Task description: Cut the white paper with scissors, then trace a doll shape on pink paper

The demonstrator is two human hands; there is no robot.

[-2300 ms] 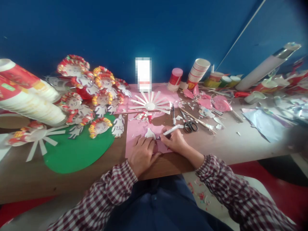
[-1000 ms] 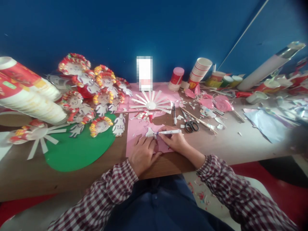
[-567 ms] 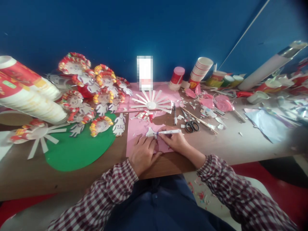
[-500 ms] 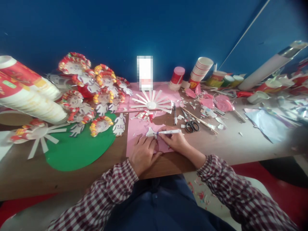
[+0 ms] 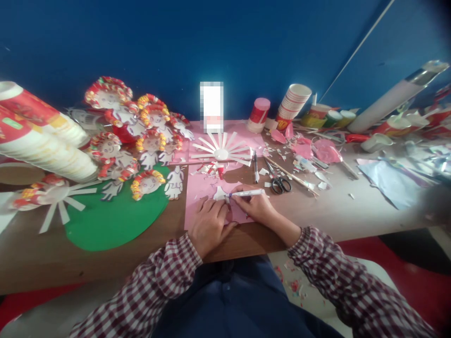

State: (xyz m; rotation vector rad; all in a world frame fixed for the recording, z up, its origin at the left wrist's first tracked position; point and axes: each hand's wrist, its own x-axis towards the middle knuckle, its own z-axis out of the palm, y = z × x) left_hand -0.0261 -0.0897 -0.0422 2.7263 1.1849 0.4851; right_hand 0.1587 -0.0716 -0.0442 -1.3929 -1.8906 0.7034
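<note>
My right hand is closed round a white marker pen, its purple tip at the edge of a small white paper cutout. Flat on the pink paper lies my left hand, fingers stretched out and covering the lower part of the cutout. A purple outline runs along the cutout's edge. Just above, a cut paper cup is spread into white strips. Black-handled scissors and a dark pen rest to the right of the pink paper.
Decorated paper faces and a finished white paper figure lie at the left, some over a green sheet. Stacked cups lean at far left. Further cups, a wooden stick, paper scraps and pink pieces spread rightward.
Both hands and the marker stay almost in place. At the far right edge of the table a dark blurred shape has appeared.
</note>
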